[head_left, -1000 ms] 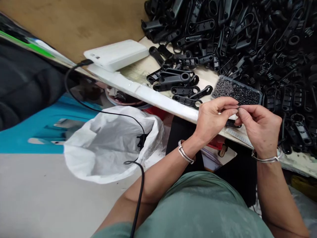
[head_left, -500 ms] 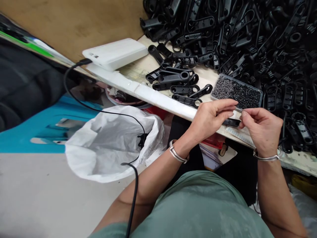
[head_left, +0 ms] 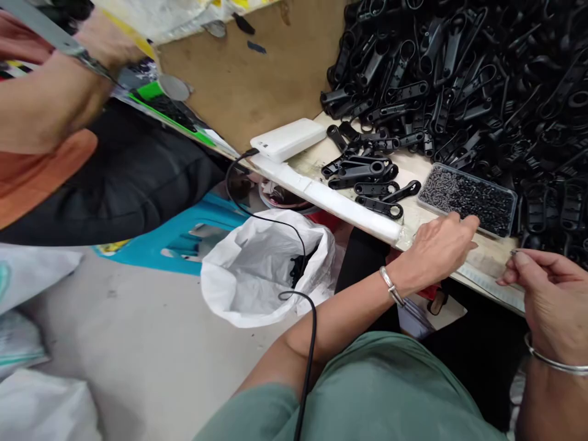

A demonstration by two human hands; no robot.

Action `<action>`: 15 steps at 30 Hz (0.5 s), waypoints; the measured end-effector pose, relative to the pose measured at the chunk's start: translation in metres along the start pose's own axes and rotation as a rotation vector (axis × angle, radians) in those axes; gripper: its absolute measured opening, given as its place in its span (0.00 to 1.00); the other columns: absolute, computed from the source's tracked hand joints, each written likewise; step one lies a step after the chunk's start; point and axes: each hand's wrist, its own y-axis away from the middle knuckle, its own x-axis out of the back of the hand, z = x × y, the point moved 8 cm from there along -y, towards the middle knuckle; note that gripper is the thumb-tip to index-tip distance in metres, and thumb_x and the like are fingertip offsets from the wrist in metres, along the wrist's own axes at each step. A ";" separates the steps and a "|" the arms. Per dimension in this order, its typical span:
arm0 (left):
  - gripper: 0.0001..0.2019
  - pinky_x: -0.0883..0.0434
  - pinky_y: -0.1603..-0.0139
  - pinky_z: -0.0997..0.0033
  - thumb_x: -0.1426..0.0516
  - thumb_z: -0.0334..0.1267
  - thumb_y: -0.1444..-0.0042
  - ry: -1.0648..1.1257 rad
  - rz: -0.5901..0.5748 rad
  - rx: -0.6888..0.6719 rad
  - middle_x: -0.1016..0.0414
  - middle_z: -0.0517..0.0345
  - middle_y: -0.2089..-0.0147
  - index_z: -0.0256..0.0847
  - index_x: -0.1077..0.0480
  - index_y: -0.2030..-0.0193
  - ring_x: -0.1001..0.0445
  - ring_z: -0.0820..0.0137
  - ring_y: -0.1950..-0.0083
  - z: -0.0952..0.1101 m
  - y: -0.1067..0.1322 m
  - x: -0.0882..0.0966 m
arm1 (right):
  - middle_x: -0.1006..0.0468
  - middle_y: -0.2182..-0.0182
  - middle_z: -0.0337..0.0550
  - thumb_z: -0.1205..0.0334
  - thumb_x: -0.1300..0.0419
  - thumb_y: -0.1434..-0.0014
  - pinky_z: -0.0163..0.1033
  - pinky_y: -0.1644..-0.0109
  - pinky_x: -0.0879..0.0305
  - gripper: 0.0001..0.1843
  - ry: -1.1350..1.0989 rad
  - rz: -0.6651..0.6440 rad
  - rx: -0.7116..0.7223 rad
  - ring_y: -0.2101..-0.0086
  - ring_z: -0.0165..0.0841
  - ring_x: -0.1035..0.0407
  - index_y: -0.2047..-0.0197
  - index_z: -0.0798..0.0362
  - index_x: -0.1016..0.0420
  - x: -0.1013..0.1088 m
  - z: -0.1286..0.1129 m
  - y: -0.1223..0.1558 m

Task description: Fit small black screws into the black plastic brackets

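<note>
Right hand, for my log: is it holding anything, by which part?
The right hand pinches a tiny dark piece; which part is gripped cannot be told.

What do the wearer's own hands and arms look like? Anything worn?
Left hand and right hand: both bare, ungloved. Silver-coloured bangle on each wrist: left bangle, right bangle. Left sleeve: green, short. Right sleeve isn't visible. Black cable passes across the left arm.
</note>
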 end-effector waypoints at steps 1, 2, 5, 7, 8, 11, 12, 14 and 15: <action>0.13 0.31 0.71 0.68 0.45 0.45 0.35 -0.022 -0.017 0.058 0.25 0.51 0.62 0.37 0.33 0.52 0.22 0.62 0.64 -0.005 -0.001 0.000 | 0.24 0.81 0.41 0.62 0.28 0.55 0.28 0.75 0.30 0.09 -0.005 0.002 -0.013 0.81 0.28 0.30 0.69 0.56 0.18 0.000 0.001 0.000; 0.14 0.31 0.71 0.67 0.46 0.46 0.35 -0.053 -0.038 0.107 0.24 0.51 0.65 0.36 0.32 0.54 0.22 0.60 0.65 -0.009 -0.001 0.000 | 0.24 0.81 0.40 0.62 0.28 0.55 0.28 0.75 0.30 0.09 -0.002 0.002 -0.025 0.81 0.28 0.30 0.69 0.55 0.18 0.000 0.002 0.000; 0.13 0.32 0.71 0.67 0.51 0.41 0.32 -0.176 -0.067 0.163 0.24 0.49 0.67 0.34 0.30 0.57 0.22 0.60 0.65 -0.018 0.004 0.006 | 0.24 0.80 0.40 0.61 0.28 0.55 0.26 0.73 0.29 0.09 0.019 -0.008 -0.056 0.80 0.27 0.30 0.69 0.55 0.18 -0.002 0.004 0.001; 0.10 0.32 0.69 0.67 0.52 0.34 0.32 -0.249 -0.033 0.035 0.23 0.47 0.59 0.35 0.31 0.54 0.22 0.62 0.58 -0.015 0.011 0.015 | 0.23 0.80 0.39 0.60 0.28 0.55 0.24 0.71 0.29 0.09 0.042 -0.001 -0.074 0.80 0.26 0.29 0.69 0.54 0.19 -0.001 0.005 0.001; 0.10 0.32 0.65 0.67 0.53 0.31 0.32 -0.275 -0.020 -0.086 0.24 0.46 0.53 0.37 0.31 0.53 0.24 0.61 0.52 -0.010 0.016 0.018 | 0.23 0.79 0.39 0.60 0.28 0.55 0.23 0.71 0.29 0.09 0.054 0.004 -0.083 0.80 0.25 0.29 0.69 0.53 0.19 -0.001 0.006 0.001; 0.11 0.34 0.55 0.65 0.53 0.31 0.32 -0.279 -0.081 -0.426 0.28 0.46 0.44 0.39 0.30 0.54 0.35 0.60 0.38 -0.001 0.033 0.018 | 0.23 0.80 0.39 0.60 0.27 0.55 0.24 0.71 0.29 0.10 0.052 0.010 -0.093 0.80 0.26 0.29 0.69 0.53 0.19 0.000 0.010 0.001; 0.11 0.34 0.54 0.64 0.53 0.32 0.32 -0.260 -0.125 -0.465 0.28 0.47 0.45 0.39 0.30 0.56 0.35 0.61 0.39 -0.003 0.036 0.015 | 0.24 0.80 0.39 0.60 0.27 0.55 0.25 0.72 0.29 0.10 0.037 0.011 -0.087 0.80 0.26 0.30 0.69 0.54 0.19 0.000 0.011 0.001; 0.10 0.35 0.54 0.66 0.52 0.33 0.32 -0.224 -0.200 -0.430 0.28 0.49 0.50 0.38 0.30 0.56 0.31 0.64 0.47 -0.013 0.037 0.009 | 0.24 0.80 0.40 0.61 0.28 0.54 0.29 0.74 0.29 0.09 -0.002 0.000 -0.078 0.80 0.28 0.30 0.69 0.55 0.18 -0.003 0.011 0.002; 0.10 0.35 0.56 0.67 0.52 0.32 0.32 -0.216 -0.219 -0.395 0.28 0.50 0.52 0.37 0.30 0.56 0.31 0.65 0.51 -0.017 0.036 0.007 | 0.24 0.80 0.40 0.63 0.28 0.54 0.31 0.75 0.29 0.08 -0.020 -0.014 -0.075 0.80 0.29 0.30 0.69 0.55 0.18 -0.005 0.011 0.003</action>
